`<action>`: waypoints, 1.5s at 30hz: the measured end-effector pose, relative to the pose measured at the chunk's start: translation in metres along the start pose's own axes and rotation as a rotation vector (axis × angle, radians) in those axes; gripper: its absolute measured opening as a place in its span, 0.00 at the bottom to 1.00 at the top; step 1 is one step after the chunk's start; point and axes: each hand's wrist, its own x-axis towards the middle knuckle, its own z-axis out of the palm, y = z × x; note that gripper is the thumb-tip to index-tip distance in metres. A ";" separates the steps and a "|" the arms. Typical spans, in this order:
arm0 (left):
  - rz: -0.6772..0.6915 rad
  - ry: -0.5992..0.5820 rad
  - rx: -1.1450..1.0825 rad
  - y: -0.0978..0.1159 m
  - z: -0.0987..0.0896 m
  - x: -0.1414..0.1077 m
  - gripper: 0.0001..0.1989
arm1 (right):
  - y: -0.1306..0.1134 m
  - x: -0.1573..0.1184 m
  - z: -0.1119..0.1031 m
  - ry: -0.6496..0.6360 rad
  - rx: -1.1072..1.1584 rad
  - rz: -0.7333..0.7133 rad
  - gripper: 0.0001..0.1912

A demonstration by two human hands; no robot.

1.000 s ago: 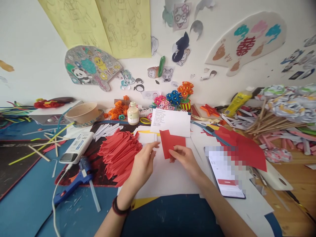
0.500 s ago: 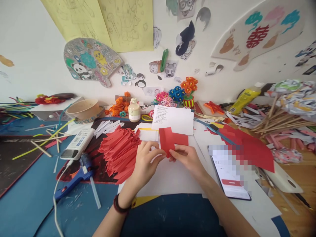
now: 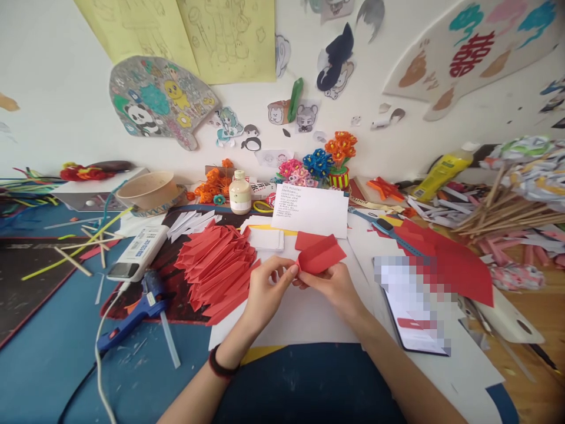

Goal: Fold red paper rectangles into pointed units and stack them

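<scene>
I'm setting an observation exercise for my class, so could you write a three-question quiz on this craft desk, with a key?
1. What do the left hand and right hand both touch?
A) a wooden stick
B) red paper
C) a pen

2. True or false: the blue glue gun lies nearer the person than the yellow bottle.

3. Fill in the blank: a dark wristband is on the person's ____ wrist.

Key: 1. B; 2. true; 3. left.
</scene>
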 end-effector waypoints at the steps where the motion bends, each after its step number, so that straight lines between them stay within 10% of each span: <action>1: -0.009 0.014 0.005 0.000 0.000 0.000 0.11 | 0.000 0.000 -0.001 -0.007 -0.008 0.011 0.16; 22: -0.097 0.156 -0.196 -0.004 0.011 -0.006 0.14 | 0.004 -0.001 0.003 -0.073 0.040 -0.001 0.13; 37: -0.138 -0.136 -0.146 0.007 -0.005 0.000 0.13 | 0.002 0.002 -0.007 -0.024 -0.034 -0.030 0.09; 45: 0.020 -0.108 0.109 0.002 -0.001 -0.004 0.12 | 0.003 0.002 -0.006 0.005 -0.043 -0.037 0.09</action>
